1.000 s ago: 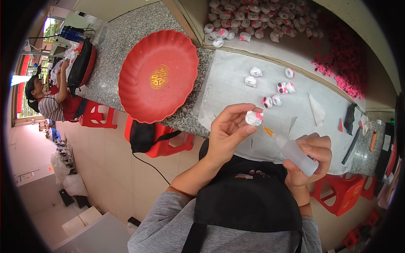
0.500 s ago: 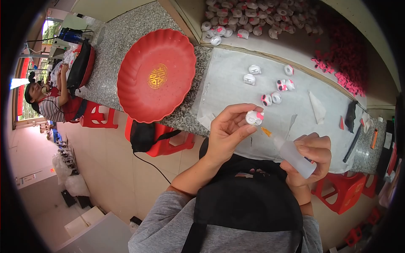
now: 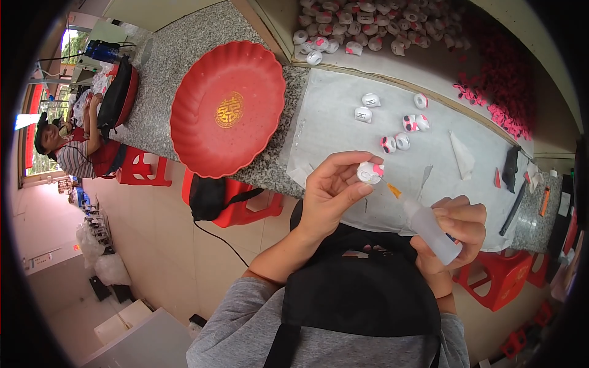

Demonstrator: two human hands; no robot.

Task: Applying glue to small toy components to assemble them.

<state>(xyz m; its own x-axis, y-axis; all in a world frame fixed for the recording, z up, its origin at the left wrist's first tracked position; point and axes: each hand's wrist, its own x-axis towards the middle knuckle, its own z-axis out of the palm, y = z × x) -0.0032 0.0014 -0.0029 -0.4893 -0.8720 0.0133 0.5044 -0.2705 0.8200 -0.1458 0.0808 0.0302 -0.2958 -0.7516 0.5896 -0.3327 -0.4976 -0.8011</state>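
Observation:
Between the thumb and fingers of my left hand (image 3: 334, 184) is a small round white plastic piece (image 3: 369, 173) with a pink patch on its right side. My right hand (image 3: 459, 230) grips a translucent squeeze bottle (image 3: 431, 234), tilted so that its orange needle tip (image 3: 393, 191) points up and left at the piece. The fine end of the needle comes close to the piece; whether they touch I cannot tell. Beyond my hands, several similar white pieces, one pair (image 3: 415, 122) with black and pink marks, lie on the pale sheet (image 3: 331, 132) covering the worktop.
A large red scalloped basin (image 3: 202, 132) stands on the granite counter to the left. On the back shelf are heaps of white pieces (image 3: 374, 24) and small pink parts (image 3: 506, 113). Paper scraps (image 3: 461, 156) and an orange knife (image 3: 544, 202) lie at right. A person (image 3: 76, 144) sits far left.
My right hand and the bottle have drawn back slightly to the right and down, so the needle tip is farther from the piece. My left hand has stayed nearly still.

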